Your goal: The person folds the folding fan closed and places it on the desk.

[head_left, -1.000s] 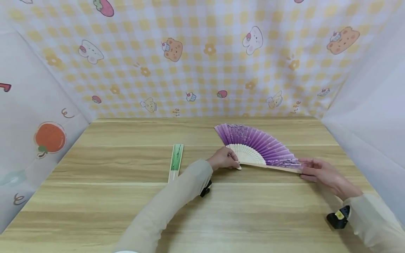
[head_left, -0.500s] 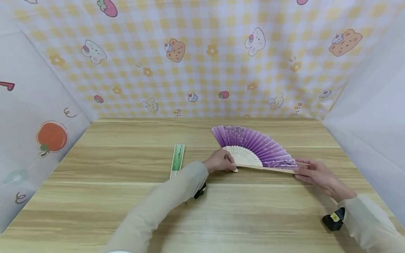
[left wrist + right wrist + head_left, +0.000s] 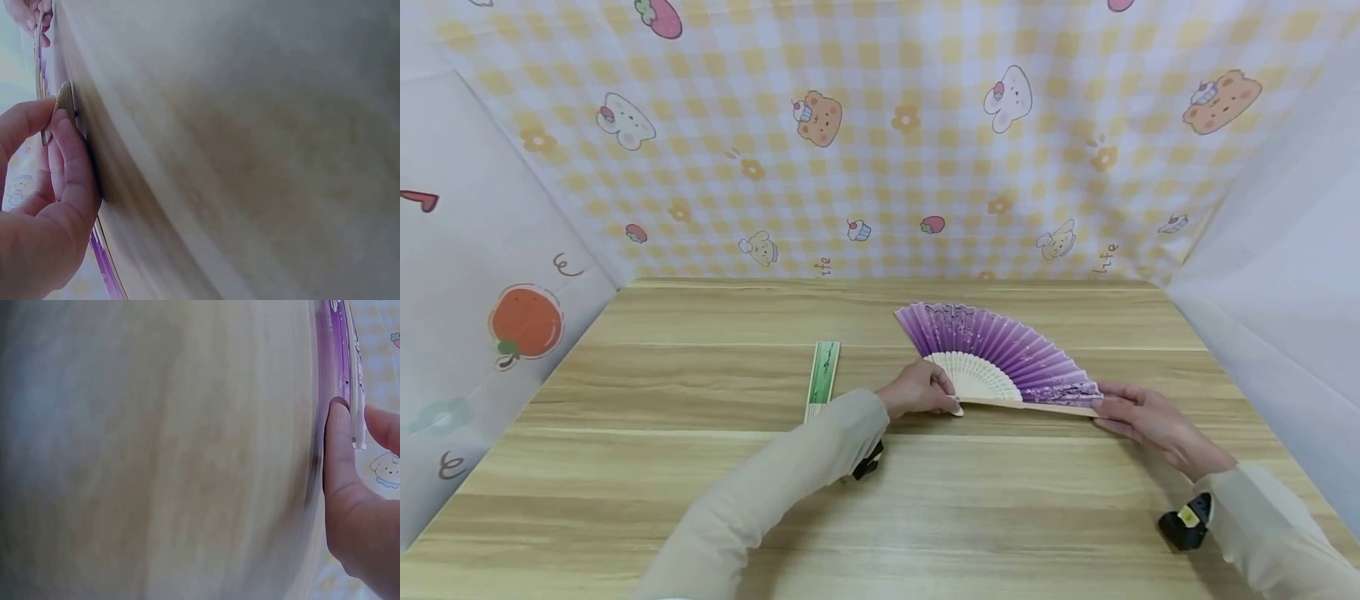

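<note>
A purple folding fan (image 3: 1000, 337) with a pale ribbed base is spread wide on the right half of the table in the head view. At its pivot end, my left hand (image 3: 919, 388) pinches the gathered sticks between thumb and fingers; the left wrist view shows this end (image 3: 64, 103) close up. My right hand (image 3: 1153, 423) holds the far tip of the front outer stick. In the right wrist view the fan is seen edge-on (image 3: 340, 347), its end between thumb and finger. A green strip-like item with pale slats (image 3: 824, 377) lies left of my left hand, its lower end hidden behind the sleeve.
The wood-grain table (image 3: 647, 483) ends at a yellow checked cloth (image 3: 880, 179) behind it. White cloth sides (image 3: 490, 217) stand left and right. A black wrist device (image 3: 1187, 522) hangs under the right sleeve, another (image 3: 868, 461) under the left.
The fan has shifted slightly left and toward me, with both hands keeping hold of it. Its spread looks about the same, and the green item stays where it was.
</note>
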Motion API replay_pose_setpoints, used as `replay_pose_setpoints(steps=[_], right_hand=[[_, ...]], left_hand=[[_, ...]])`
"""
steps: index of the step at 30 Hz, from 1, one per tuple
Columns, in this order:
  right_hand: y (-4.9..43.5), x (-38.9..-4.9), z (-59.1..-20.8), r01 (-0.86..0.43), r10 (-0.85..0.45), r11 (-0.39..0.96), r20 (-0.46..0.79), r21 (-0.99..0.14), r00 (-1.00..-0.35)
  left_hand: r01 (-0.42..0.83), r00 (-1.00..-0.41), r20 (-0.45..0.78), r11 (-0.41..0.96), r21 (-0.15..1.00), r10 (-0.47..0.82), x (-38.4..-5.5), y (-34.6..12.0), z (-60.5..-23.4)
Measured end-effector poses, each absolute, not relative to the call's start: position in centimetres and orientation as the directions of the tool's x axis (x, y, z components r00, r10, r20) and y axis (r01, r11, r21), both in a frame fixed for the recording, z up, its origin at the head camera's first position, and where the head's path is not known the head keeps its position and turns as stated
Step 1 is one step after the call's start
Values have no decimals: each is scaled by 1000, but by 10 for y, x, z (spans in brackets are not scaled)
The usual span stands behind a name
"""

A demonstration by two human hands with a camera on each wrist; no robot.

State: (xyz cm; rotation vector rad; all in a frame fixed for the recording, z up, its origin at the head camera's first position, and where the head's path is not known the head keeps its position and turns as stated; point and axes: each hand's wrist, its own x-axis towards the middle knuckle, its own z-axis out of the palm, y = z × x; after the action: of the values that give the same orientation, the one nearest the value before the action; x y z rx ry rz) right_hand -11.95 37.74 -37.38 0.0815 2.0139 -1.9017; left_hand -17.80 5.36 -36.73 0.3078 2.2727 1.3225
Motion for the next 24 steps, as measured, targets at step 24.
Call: replay_pose_setpoints(steps=[24], right_hand=[[370,-123,-376,301,-179,212,-340,-930,-923]], left_hand=[[-68,-789,-277,371,926,549,-165,41,-372]])
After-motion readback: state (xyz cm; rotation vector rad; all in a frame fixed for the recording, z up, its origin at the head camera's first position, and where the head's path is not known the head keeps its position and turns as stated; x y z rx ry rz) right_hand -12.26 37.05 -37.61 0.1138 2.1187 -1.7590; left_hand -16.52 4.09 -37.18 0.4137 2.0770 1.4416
